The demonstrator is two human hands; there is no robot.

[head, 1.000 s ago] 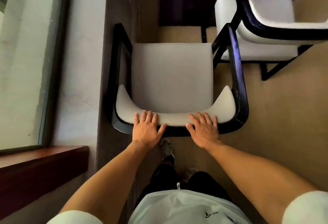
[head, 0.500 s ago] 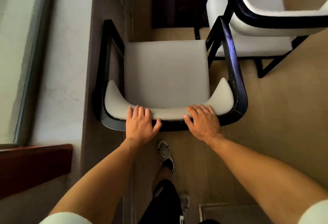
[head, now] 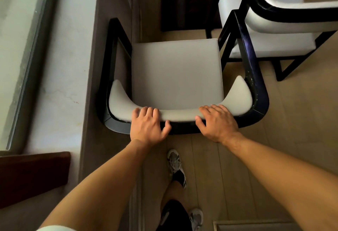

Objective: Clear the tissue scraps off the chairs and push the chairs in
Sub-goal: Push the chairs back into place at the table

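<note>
**Both hands on the chair back**

At the far left a window frame (head: 27, 62) runs beside a pale wall (head: 60, 66), with a dark wooden ledge (head: 33, 176) below it at the lower left.

The chair (head: 175, 73) stands on the floor (head: 292, 121) just beside the wall, seen from above and behind: black frame, grey seat, grey padded back curving along its near edge. No scraps show on the seat.

The left hand (head: 148, 126) rests on the left part of the chair back, its fingers (head: 146, 111) close together and bent over the top of the padding, thumb spread out along the black rail. The right hand (head: 217, 122) lies on the right part of the back in the same way, fingers (head: 215, 108) slightly spread and laid over the padding, thumb on the rail. Neither hand wraps fully round the back.

Below, between the forearms, 2 shoes (head: 176, 166) stand on the floor.

At the upper right a 2nd chair (head: 270, 35), white with a black frame, stands just beside the first chair's right armrest.
</note>
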